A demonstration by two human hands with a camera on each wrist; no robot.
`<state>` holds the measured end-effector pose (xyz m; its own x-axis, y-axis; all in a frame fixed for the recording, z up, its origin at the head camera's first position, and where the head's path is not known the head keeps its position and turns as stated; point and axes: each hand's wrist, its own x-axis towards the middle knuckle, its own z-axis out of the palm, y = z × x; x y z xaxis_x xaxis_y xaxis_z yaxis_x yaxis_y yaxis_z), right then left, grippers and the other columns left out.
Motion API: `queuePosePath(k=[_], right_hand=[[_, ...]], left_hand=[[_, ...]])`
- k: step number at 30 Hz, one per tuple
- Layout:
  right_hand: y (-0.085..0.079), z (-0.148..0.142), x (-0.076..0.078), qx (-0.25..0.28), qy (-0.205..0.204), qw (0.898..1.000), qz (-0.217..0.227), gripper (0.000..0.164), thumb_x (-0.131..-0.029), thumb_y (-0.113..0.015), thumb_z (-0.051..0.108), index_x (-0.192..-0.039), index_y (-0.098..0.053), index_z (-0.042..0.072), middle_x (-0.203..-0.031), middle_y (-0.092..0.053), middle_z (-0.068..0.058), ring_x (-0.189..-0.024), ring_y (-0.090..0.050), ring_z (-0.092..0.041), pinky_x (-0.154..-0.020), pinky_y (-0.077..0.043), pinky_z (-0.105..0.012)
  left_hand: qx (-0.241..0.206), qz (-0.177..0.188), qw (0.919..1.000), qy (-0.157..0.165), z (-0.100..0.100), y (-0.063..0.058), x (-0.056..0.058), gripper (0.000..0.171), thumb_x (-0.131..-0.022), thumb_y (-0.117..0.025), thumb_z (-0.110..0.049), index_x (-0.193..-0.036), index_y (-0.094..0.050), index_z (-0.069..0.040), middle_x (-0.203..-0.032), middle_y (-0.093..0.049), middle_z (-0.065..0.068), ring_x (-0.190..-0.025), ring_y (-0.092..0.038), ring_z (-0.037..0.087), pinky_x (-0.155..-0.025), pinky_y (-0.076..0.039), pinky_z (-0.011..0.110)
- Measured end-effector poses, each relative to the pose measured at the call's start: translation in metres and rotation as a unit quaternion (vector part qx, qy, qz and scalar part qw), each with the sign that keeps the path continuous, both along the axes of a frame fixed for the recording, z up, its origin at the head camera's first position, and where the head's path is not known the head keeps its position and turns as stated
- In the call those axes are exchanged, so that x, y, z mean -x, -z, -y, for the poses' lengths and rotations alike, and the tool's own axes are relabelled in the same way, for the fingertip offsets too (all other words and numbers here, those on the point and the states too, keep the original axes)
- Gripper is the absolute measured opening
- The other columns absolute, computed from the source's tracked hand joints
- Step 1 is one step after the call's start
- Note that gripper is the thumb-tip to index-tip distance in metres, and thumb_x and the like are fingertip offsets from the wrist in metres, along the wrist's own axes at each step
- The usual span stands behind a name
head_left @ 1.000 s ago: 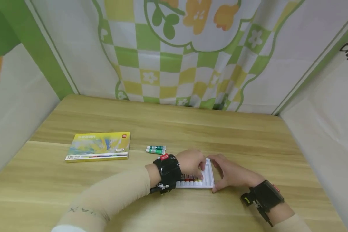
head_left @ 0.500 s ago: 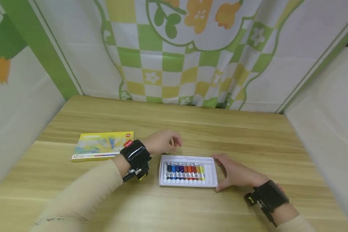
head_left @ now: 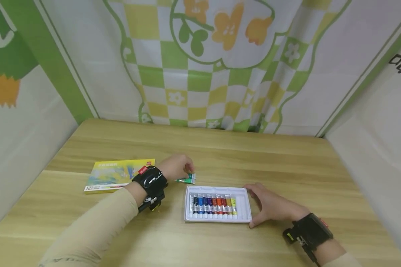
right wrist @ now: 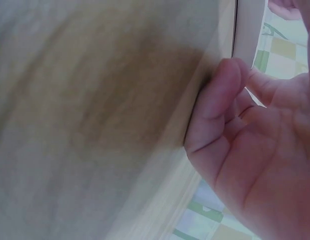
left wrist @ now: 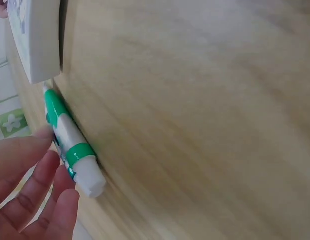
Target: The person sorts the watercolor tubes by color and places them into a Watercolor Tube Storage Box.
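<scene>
Two green paint tubes lie side by side on the wooden table (head_left: 217, 243), the light green paint tube (head_left: 187, 181) nearer me. My left hand (head_left: 177, 167) is over them, its thumb and fingertips pinching at the dark green paint tube (left wrist: 71, 171), mostly hidden behind the light one in the left wrist view. A white tray (head_left: 243, 203) holds a row of several coloured paint tubes (head_left: 214, 206), with bare slots at its right end. My right hand (head_left: 274, 204) holds that end, thumb at the near corner and fingers at the far corner.
The yellow paint box (head_left: 108, 172) lies flat at the left, partly behind my left wrist. A checked curtain (head_left: 200, 92) hangs along the table's back edge. Pale walls (head_left: 371, 122) stand at both sides.
My left hand has left the tray's right part, moved left over its far edge, and come down at the green tubes. My right hand stays on the tray's right end.
</scene>
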<state>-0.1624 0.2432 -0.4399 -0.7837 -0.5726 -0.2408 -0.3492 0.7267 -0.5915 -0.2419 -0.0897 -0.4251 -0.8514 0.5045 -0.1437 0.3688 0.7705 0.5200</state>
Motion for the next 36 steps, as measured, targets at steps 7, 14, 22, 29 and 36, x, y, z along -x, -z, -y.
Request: queuePosePath(k=[7, 14, 22, 29, 36], right_hand=[[0.005, 0.001, -0.009, -0.002, 0.003, 1.0, 0.028, 0.11, -0.055, -0.085, 0.049, -0.141, -0.031, 0.003, -0.125, -0.043, -0.006, -0.116, -0.044, -0.02, -0.104, -0.037, -0.046], [0.003, -0.001, -0.01, -0.002, 0.012, 1.0, 0.026, 0.111, -0.055, -0.085, 0.048, -0.141, -0.03, 0.003, -0.125, -0.042, -0.007, -0.118, -0.044, -0.021, -0.104, -0.037, -0.047], [0.002, -0.001, -0.004, -0.004, 0.014, 1.0, 0.013, 0.112, -0.054, -0.085, 0.049, -0.141, -0.031, 0.004, -0.128, -0.043, -0.008, -0.119, -0.044, -0.022, -0.105, -0.036, -0.047], [-0.001, -0.002, -0.002, -0.002, 0.019, 0.999, 0.026, 0.113, -0.055, -0.085, 0.048, -0.142, -0.029, 0.004, -0.131, -0.042, -0.01, -0.123, -0.042, -0.025, -0.105, -0.035, -0.049], [-0.002, -0.001, 0.0, 0.003, 0.015, 1.0, 0.024, 0.111, -0.056, -0.086, 0.046, -0.141, -0.03, 0.003, -0.127, -0.043, -0.009, -0.116, -0.044, -0.022, -0.103, -0.037, -0.047]], left_hand=[[0.008, 0.002, 0.9999, 0.008, -0.006, 0.007, -0.008, 0.021, -0.07, -0.073, 0.005, -0.084, -0.069, -0.01, -0.08, -0.064, 0.001, -0.075, -0.056, 0.013, -0.07, -0.049, 0.026], [-0.003, 0.01, 0.9999, 0.011, -0.011, 0.004, -0.006, 0.023, -0.068, -0.073, 0.004, -0.086, -0.069, -0.009, -0.079, -0.062, 0.003, -0.074, -0.055, 0.014, -0.067, -0.047, 0.026], [-0.01, -0.035, 0.999, -0.027, -0.014, -0.008, 0.001, 0.019, -0.078, -0.068, -0.005, -0.097, -0.066, -0.007, -0.091, -0.06, 0.004, -0.084, -0.055, 0.018, -0.076, -0.049, 0.034], [-0.119, -0.017, 0.9898, -0.076, -0.036, -0.022, -0.006, 0.018, -0.083, -0.064, -0.008, -0.101, -0.061, -0.007, -0.092, -0.061, 0.005, -0.081, -0.056, 0.017, -0.07, -0.049, 0.028], [-0.289, 0.141, 0.9433, -0.083, -0.075, -0.019, -0.026, 0.015, -0.088, -0.062, -0.011, -0.099, -0.058, -0.002, -0.088, -0.058, 0.008, -0.072, -0.061, 0.019, -0.068, -0.055, 0.033]])
